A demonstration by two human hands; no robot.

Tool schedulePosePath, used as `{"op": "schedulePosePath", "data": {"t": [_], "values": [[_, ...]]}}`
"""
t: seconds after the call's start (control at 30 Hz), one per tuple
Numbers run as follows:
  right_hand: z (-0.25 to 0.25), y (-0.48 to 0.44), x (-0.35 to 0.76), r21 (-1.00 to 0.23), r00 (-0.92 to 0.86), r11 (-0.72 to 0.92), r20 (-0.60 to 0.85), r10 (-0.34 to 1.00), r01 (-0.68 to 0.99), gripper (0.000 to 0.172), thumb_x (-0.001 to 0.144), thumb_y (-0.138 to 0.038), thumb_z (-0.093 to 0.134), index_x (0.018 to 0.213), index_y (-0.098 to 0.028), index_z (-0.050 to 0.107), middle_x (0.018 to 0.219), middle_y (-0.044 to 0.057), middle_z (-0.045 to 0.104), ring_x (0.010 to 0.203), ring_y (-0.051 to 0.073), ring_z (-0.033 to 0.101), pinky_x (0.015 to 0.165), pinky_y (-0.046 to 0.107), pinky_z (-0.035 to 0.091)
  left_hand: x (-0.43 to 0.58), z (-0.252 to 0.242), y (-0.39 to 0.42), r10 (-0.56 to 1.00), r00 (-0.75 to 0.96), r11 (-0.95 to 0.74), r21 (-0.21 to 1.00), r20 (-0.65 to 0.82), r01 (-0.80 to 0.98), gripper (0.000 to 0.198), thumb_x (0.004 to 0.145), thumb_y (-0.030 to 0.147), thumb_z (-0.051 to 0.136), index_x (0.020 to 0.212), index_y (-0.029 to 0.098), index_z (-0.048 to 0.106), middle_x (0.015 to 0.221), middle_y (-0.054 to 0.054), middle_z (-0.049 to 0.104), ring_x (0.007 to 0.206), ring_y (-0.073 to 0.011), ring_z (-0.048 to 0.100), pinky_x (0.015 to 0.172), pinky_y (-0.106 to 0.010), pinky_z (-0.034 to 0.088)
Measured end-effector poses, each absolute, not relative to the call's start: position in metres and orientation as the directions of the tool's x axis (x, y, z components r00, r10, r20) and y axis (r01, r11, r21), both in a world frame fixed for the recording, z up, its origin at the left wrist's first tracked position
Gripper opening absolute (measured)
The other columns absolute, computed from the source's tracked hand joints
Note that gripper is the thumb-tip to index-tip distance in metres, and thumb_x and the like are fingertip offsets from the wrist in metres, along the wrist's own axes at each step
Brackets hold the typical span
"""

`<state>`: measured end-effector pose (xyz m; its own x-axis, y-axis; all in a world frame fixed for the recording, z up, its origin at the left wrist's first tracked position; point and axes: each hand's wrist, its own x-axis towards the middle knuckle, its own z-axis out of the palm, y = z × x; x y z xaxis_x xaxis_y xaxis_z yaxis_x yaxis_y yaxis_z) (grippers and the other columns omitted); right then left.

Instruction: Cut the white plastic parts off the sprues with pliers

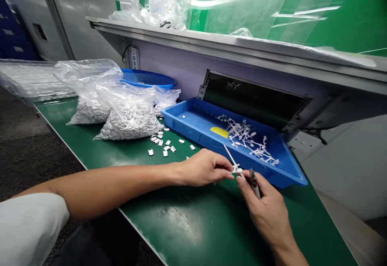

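Note:
My left hand (208,167) pinches a small white plastic sprue (236,167) with a thin stem pointing up and to the left. Thumb and forefinger of my right hand (267,207) meet at the same piece from the other side. Held in that right hand as well is a dark metal hand tool, seemingly a pair of nippers (254,181), its handles mostly hidden by the palm. Both hands are just in front of a blue tray (193,131), where a tangle of white sprues (248,137) lies beside a yellow piece (219,131).
Small white parts (166,148) lie scattered on the green table (187,221). Clear bags of white parts (130,117) stand at the left, before a blue basket (151,78). Above the tray hangs a dark panel (254,96), under an overhanging metal shelf (211,42).

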<state>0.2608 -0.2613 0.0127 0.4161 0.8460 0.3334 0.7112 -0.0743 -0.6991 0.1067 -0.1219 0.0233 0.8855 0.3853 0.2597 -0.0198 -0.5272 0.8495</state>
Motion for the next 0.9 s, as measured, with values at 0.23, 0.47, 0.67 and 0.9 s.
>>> {"op": "schedulePosePath", "data": {"t": [0.23,0.47,0.67,0.9], "values": [[0.001,-0.255,0.274,-0.456,0.399,-0.281,0.187,0.898,0.845,0.02,0.089,-0.037,0.047,0.098,-0.028,0.063,0.093,-0.002,0.066,0.08,0.019,0.061,0.064,0.027,0.043,0.1,0.024,-0.113,0.456,0.756,-0.647,0.759,0.469,-0.08,0.017,0.087,0.03,0.065,0.096,0.017,0.071,0.085,0.0,0.068,0.077,-0.0106,0.062,0.071,-0.018,0.045],[-0.003,-0.255,0.265,-0.403,0.309,-0.169,0.314,0.898,0.9,0.02,0.088,-0.034,0.045,0.102,-0.031,0.059,0.101,-0.002,0.063,0.093,0.02,0.058,0.074,0.03,0.045,0.101,0.021,-0.115,0.364,0.759,-0.76,0.643,0.54,-0.093,0.016,0.087,0.027,0.066,0.097,0.016,0.071,0.088,-0.001,0.068,0.081,-0.0101,0.062,0.075,-0.016,0.043],[-0.004,-0.254,0.264,-0.398,0.315,-0.184,0.294,0.902,0.899,0.02,0.088,-0.036,0.044,0.102,-0.031,0.057,0.099,-0.002,0.062,0.091,0.02,0.058,0.072,0.032,0.045,0.102,0.02,-0.115,0.353,0.767,-0.755,0.647,0.536,-0.105,0.014,0.088,0.026,0.065,0.096,0.015,0.07,0.087,0.0,0.068,0.08,-0.0102,0.062,0.074,-0.016,0.043],[-0.005,-0.253,0.265,-0.369,0.309,-0.187,0.304,0.901,0.91,0.019,0.088,-0.036,0.044,0.1,-0.03,0.057,0.096,-0.001,0.063,0.09,0.021,0.057,0.072,0.031,0.043,0.104,0.018,-0.117,0.368,0.767,-0.734,0.67,0.526,-0.107,0.012,0.088,0.026,0.064,0.095,0.017,0.07,0.089,0.0,0.068,0.081,-0.0104,0.062,0.075,-0.016,0.043]]}}
